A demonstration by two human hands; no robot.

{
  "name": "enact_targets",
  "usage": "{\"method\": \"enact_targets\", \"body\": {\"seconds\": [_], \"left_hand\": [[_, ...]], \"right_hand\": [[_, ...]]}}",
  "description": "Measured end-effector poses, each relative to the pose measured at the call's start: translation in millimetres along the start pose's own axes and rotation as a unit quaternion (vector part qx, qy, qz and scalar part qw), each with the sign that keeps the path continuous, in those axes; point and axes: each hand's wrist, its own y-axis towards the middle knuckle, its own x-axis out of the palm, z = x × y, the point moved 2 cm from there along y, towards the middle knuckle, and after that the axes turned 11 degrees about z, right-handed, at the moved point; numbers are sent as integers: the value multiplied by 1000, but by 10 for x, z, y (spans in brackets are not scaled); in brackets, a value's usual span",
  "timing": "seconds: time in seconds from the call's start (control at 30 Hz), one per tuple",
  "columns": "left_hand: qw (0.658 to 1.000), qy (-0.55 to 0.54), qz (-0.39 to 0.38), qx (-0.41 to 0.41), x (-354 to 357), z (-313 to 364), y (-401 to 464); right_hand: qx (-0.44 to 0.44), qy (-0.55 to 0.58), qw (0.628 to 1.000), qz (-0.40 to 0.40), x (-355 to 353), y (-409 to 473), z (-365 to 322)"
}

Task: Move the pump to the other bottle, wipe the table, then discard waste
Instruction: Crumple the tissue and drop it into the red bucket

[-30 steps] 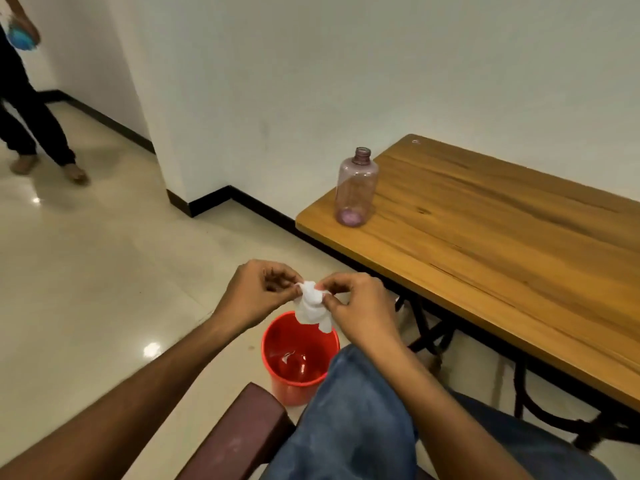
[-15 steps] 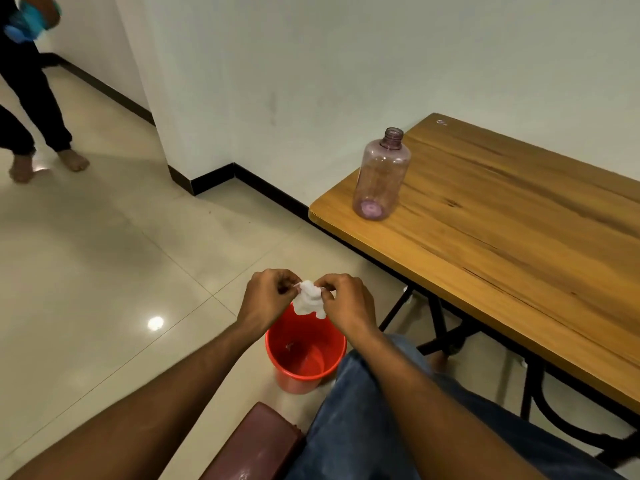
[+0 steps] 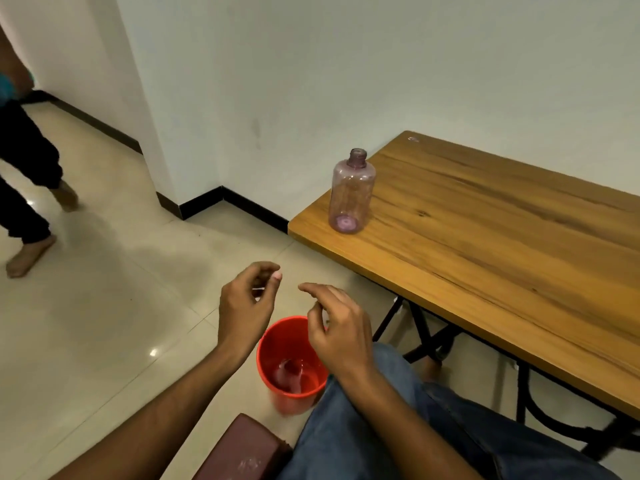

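Note:
A red bucket (image 3: 277,344) stands on the floor by my knee, with a pale blurred wad of tissue (image 3: 289,374) at its bottom. My left hand (image 3: 247,306) and my right hand (image 3: 337,327) hover just above the bucket's rim, fingers loosely apart and empty. An uncapped, clear pink bottle (image 3: 351,192) stands upright at the near left corner of the wooden table (image 3: 502,244). No pump and no second bottle are in view.
The table's black metal legs (image 3: 429,341) stand right of the bucket. A dark red seat edge (image 3: 242,448) is below my arms. Another person's legs (image 3: 27,202) are on the tiled floor at far left. A white wall corner (image 3: 194,133) lies behind.
Both hands let go of the white tissue, which has dropped into the bucket. The hands have spread apart. The person at the left has stepped nearer.

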Motion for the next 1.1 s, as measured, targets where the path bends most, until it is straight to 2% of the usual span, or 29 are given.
{"method": "enact_targets", "body": {"seconds": [0.1,0.17,0.23,0.27,0.33,0.43,0.63,0.77,0.83,0.97,1.1], "left_hand": [[990,-116,31,75,-64,567,107],[983,-162,8,90,19,905,227],[981,-185,-34,46,185,1162,346],[982,-178,-55,10,278,1249,389],[983,-140,-103,-65,471,1351,462],[974,-98,-161,-123,673,1420,487],[964,-155,-174,-126,673,1459,441],[968,-214,-109,-71,281,1378,325],[966,-236,-75,-72,2,1226,199],[964,-245,-13,-98,-424,773,-35],[970,-187,-25,-150,-419,286,-173]], "right_hand": [[-73,87,984,136,-352,224,-298],[-30,122,969,212,-541,498,-370],[73,143,957,242,-651,803,-325],[135,144,956,219,-658,927,-269],[239,132,955,113,-623,1114,-129],[298,154,942,6,-552,1257,-1],[263,242,934,6,-511,1337,-47],[232,286,930,2,-435,1206,-285],[213,292,932,-5,-353,1048,-449],[199,290,932,-83,-24,620,-646],[235,261,927,-134,333,245,-484]]}}
